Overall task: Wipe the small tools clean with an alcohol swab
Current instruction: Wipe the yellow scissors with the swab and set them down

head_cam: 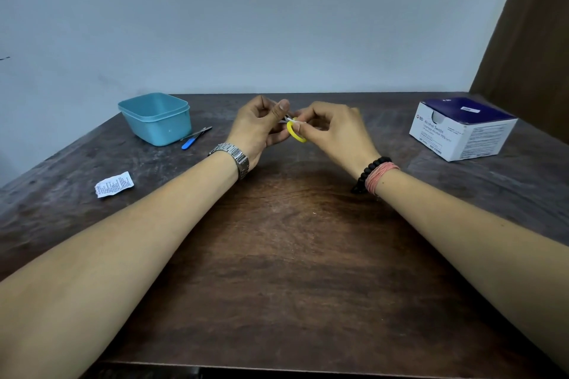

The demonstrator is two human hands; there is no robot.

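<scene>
Over the middle of the dark wooden table (277, 255), both hands meet around small scissors with a yellow handle loop (295, 132). My left hand (261, 126) curls its fingers around the metal end, which is mostly hidden. My right hand (332, 129) pinches a white alcohol swab (292, 122) against the scissors near the handle. A blue-handled tool (190, 142) and a slim metal tool (201, 132) lie on the table beside the teal tub.
A teal plastic tub (157, 118) stands at the back left. A torn white swab wrapper (114, 184) lies at the left. A white and blue box of alcohol swabs (462, 128) sits at the back right. A wall rises behind the table.
</scene>
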